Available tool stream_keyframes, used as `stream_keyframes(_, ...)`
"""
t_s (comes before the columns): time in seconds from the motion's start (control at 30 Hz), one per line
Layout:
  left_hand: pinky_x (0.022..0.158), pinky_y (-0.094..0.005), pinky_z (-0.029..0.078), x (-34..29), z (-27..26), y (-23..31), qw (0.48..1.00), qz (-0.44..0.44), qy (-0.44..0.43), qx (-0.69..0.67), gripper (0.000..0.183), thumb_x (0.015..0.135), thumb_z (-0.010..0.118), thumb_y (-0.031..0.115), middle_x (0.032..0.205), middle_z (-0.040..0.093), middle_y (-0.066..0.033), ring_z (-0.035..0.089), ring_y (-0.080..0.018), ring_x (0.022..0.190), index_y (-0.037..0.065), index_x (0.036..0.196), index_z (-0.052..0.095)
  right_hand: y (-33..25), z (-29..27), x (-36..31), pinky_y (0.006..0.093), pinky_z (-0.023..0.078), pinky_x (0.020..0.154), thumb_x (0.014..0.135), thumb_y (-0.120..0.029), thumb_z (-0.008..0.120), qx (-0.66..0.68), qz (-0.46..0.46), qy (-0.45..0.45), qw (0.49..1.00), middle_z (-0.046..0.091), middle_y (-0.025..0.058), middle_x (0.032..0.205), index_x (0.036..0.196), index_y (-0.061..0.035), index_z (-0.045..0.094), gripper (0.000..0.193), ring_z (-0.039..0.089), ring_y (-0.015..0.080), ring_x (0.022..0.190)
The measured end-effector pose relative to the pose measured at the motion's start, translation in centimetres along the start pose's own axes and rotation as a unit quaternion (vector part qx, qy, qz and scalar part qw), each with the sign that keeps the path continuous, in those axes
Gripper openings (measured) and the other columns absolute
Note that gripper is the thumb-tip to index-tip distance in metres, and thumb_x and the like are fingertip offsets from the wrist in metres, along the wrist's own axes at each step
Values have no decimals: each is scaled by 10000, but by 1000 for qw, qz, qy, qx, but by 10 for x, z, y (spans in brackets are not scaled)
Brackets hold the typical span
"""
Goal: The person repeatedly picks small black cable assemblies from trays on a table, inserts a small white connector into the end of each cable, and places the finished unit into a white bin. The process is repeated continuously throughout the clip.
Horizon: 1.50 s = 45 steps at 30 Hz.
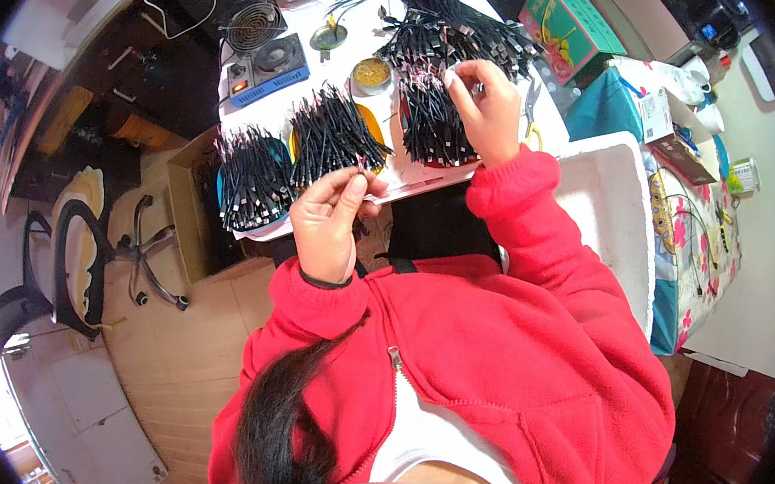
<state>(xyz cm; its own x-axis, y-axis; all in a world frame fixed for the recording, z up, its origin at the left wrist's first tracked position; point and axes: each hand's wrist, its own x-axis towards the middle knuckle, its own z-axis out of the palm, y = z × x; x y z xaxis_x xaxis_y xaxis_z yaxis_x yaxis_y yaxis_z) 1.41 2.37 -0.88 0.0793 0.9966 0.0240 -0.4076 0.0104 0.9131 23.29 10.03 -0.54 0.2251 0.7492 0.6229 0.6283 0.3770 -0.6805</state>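
Observation:
My left hand (332, 223) is closed in a pinch at the table's front edge, beside the middle bundle of short black cables (332, 136) on a yellow plate (375, 126). What its fingertips hold is too small to make out. Over the right bundle of black cables (435, 122), on a red plate (441, 162), my right hand (489, 113) has thumb and forefinger together near the pale cable ends. Whether a cable is between them cannot be told. A third cable bundle (253, 180) lies at the left on a teal plate (220, 192).
Behind the bundles stand a blue heating unit (271, 80) with a lit red switch, a fan grille (254, 28) and a tin of amber material (371, 75). More black cables (452, 36) pile up at the back. Yellow-handled cutters (533, 116) lie right, above a white foam box (599, 196).

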Motion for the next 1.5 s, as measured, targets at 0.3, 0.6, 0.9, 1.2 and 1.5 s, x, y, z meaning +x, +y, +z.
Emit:
stream_keyframes(0.3,744,-228,513,4,28,13,992,30,-10,-122,197,914,592,52,1009,683,-100,638,-132,902,-34,1081,650,-89,-11,-76,238,485,522,825,-51,677,286,146,-195,927,577,72,774,848,24,588,118,616,106,637)
stream_keyframes(0.6,768,-230,501,-9,26,15,993,31,-12,-115,188,912,596,57,998,683,-89,630,-119,875,-37,1062,657,-95,-5,-85,240,484,532,813,-35,674,240,118,-192,944,584,67,763,864,14,589,111,609,106,651)
stream_keyframes(0.9,747,-251,533,-13,26,10,996,20,-55,-73,178,936,566,78,931,677,-88,655,-145,807,-50,1048,618,-90,-29,-45,196,473,634,882,-86,647,253,123,-241,929,631,19,833,992,23,604,161,582,56,732)
stream_keyframes(1.2,480,-184,317,-12,20,9,981,-58,-104,-150,163,944,551,96,795,640,-85,423,-58,525,-28,1031,610,-84,-20,-55,203,458,642,896,-89,627,479,234,-241,811,630,46,879,978,8,584,135,572,80,713)
stream_keyframes(1.5,461,-168,279,-8,9,13,962,-148,-178,-144,188,934,574,126,741,621,-73,382,-32,506,-47,976,633,-68,-24,-51,187,439,615,904,-131,612,550,335,-343,684,586,13,863,985,-34,553,140,546,72,702)
